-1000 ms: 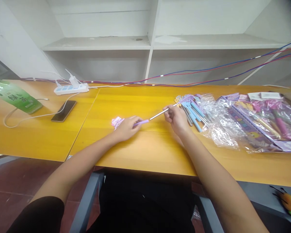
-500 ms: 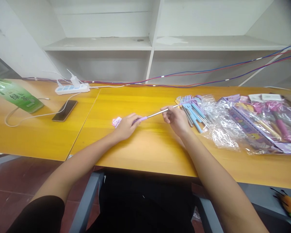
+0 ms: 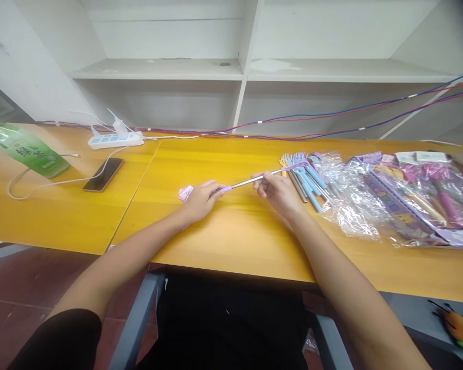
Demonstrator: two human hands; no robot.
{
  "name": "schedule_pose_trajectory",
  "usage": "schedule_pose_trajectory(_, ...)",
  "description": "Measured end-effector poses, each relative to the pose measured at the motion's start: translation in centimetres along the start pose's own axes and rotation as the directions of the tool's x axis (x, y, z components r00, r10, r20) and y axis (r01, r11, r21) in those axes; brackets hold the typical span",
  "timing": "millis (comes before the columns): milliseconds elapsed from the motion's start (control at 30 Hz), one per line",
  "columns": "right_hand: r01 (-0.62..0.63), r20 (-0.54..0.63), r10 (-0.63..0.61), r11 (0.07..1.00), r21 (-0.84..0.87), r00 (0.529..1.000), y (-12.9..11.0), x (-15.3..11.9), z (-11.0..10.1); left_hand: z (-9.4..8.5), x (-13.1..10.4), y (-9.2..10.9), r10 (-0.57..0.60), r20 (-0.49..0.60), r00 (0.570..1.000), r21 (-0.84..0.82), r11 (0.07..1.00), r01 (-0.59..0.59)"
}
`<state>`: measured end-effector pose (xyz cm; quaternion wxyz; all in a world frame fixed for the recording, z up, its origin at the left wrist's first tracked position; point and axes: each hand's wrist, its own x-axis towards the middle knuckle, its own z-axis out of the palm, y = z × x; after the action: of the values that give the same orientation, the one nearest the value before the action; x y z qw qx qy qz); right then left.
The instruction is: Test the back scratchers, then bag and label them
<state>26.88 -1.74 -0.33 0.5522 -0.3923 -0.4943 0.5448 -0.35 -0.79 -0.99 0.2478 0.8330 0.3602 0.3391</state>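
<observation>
A back scratcher [image 3: 242, 183] with a silver rod and a lilac handle runs between my hands, tilted up to the right. Its lilac handle is wrapped by the fingers of my left hand [image 3: 201, 201]. Farther up the rod, my right hand [image 3: 281, 194] pinches it between thumb and fingers, just below the lilac end. That end overlaps a pile of blue-handled back scratchers [image 3: 310, 187] right behind my right hand. A small pink and white tag [image 3: 185, 193] shows beside my left hand; whether it is attached to the handle is hidden.
Crumpled clear plastic bags [image 3: 355, 205] and a purple display box [image 3: 401, 210] with wrapped items lie at the right. To the left are a phone [image 3: 103, 176], a white power strip [image 3: 116, 140] and a green bottle [image 3: 29, 151] on its side. Cables cross the table's back edge.
My right hand has shifted slightly left along the rod, its fingers now nearer my left hand. My left hand stays on the handle almost unmoved.
</observation>
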Motion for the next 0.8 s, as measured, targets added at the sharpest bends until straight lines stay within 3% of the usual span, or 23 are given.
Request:
schedule_pose_trajectory(267,0.008,0.033,-0.009,1.0,0.007,0.999,0.0,-0.3,0.2,0.4,-0.2,-0.3,0.036,-0.016,0.999,-0.029,0.999,-0.036)
schedule_pose_trajectory(433,0.022,0.033,-0.019,0.996,-0.082,0.999,-0.5,-0.2,0.2,-0.1,0.1,-0.2,0.059,-0.014,0.998,0.013,0.998,-0.059)
schedule_pose_trajectory(633,0.052,-0.232,-0.054,0.999,-0.012,0.971,-0.7,1.2,-2.0,-1.0,0.3,0.3,0.049,-0.072,0.996,0.078,0.996,-0.044)
schedule_pose_trajectory(800,0.123,-0.365,-0.133,0.991,-0.051,0.921,0.0,1.9,-3.3,-1.0,0.3,0.7,0.038,-0.099,0.994,0.039,0.999,-0.034)
